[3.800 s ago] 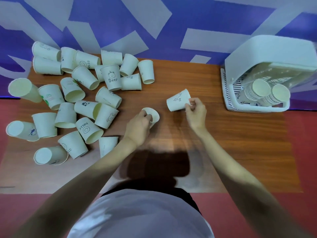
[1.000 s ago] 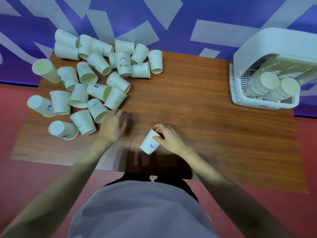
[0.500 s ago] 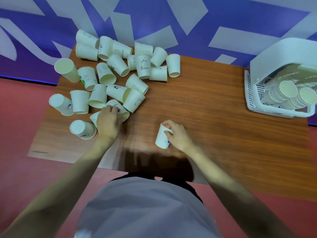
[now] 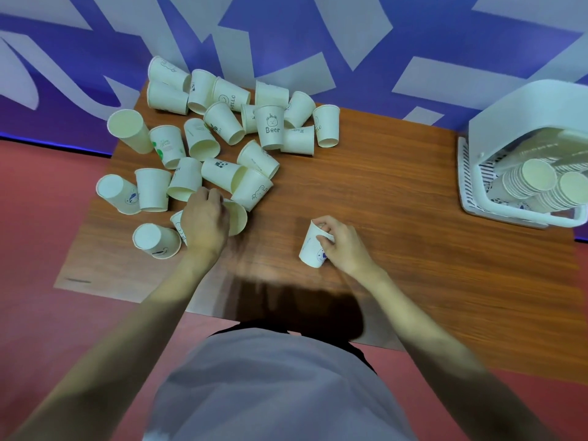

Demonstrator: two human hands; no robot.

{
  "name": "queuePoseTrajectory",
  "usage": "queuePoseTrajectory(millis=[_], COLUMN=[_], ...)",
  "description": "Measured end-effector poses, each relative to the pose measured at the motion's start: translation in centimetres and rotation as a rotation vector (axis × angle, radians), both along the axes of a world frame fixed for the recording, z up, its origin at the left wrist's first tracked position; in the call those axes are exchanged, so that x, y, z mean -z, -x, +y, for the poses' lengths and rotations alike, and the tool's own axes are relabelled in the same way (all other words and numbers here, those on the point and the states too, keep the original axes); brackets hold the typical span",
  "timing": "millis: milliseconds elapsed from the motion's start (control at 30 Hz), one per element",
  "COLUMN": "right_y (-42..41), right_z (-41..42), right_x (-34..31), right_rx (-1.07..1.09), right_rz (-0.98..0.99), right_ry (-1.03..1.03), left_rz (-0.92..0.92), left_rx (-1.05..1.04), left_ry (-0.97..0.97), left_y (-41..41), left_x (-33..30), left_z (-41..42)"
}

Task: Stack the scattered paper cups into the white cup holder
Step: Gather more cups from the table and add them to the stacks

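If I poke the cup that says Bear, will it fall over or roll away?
The Bear cup stands mouth-down on its wide rim, so it probably slides rather than tips. It looks like thin paper, likely very light, so a poke should move it easily. Neighbouring cups crowd it, so it would likely bump them rather than roll.

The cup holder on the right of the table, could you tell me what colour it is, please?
The cup holder is white, seen in the head view.

Loose cups (image 4: 222,144) crowd the bench's (image 4: 397,186) far left corner. The holder (image 4: 521,160) sits at the far right edge — stacks (image 4: 537,186) lying inside it. My left hand (image 4: 205,219) rests on cups at the pile's near edge; my right hand (image 4: 342,245) holds one cup (image 4: 313,246) mid-bench.
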State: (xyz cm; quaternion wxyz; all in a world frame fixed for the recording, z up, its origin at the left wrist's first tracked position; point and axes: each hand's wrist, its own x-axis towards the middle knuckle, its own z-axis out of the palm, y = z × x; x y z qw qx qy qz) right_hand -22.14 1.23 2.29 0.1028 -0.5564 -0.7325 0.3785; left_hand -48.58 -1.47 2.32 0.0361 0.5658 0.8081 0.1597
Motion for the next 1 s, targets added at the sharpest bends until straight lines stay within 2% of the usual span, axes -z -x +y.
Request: queuePoseTrajectory(millis=[167, 300, 467, 733, 800, 900, 1000], right_y=[-1.8, -4.5, -10.5, -23.4, -26.6, -30.8, -34.5], right_z=[0.9, 1.7, 3.0, 3.1, 3.1, 3.1, 3.9], right_x=[-0.6, -1.2, -1.6, -2.1, -2.3, -2.9, -3.8], right_rx=[0.01, 0.07, 0.197, 0.433, 0.528, 0.683, 0.828], right_rz=[0.039, 0.066, 0.001, -0.02, -0.041, -0.058, -0.048], right_ry=[-0.035, -0.095, -0.181, -0.273, -0.36, -0.593, -0.781], left_rz=[-0.078, -0.279, -0.44, -0.493, -0.519, -0.586, -0.652], left_rx=[-0.123, -0.112, -0.01, 0.176, 0.226, 0.315, 0.407], left_ry=[-0.072, -0.156, -0.123, -0.024, -0.034, -0.089, -0.214], left_y=[-2.5, -5.9, -12.3, -24.4, -27.8, -33.4, -39.1], left_x=[-2.8, -4.4, -5.2, -5.4, -6.1, -7.4, -8.8], left_z=[0.2, 1.2, 3.4, 8.1, 9.5, 11.9, 14.6])
